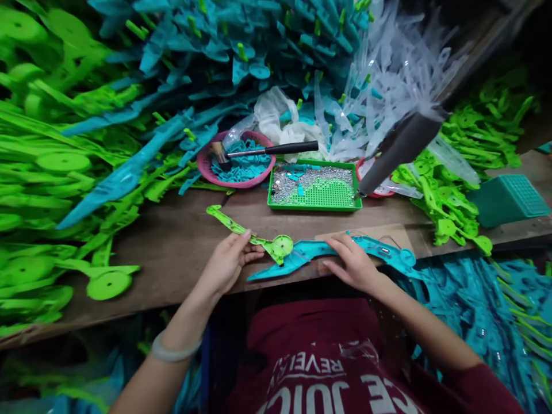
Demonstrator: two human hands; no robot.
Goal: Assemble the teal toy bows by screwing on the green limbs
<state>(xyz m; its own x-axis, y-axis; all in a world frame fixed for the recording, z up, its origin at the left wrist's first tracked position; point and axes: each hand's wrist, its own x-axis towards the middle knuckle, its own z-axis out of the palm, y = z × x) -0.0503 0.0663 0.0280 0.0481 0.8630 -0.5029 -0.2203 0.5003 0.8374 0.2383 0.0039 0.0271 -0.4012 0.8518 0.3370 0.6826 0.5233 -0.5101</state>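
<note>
My left hand (226,261) grips a long green plastic part (241,230) near its round disc end, fingers curled around it. My right hand (353,261) presses down on a teal plastic part (328,253) that lies across the wooden table's front edge, fingers together over its middle. The green part's disc end meets the teal part's tip between my hands. A thin wire shows on the teal part to the right of my hand.
A green tray (314,202) of small metal screws sits behind the parts. A pink bowl (207,167) holds teal pieces with a hammer (267,150) across it. Heaps of green parts (52,172) lie left, teal parts (224,52) behind, a grey tool (399,146) hangs right.
</note>
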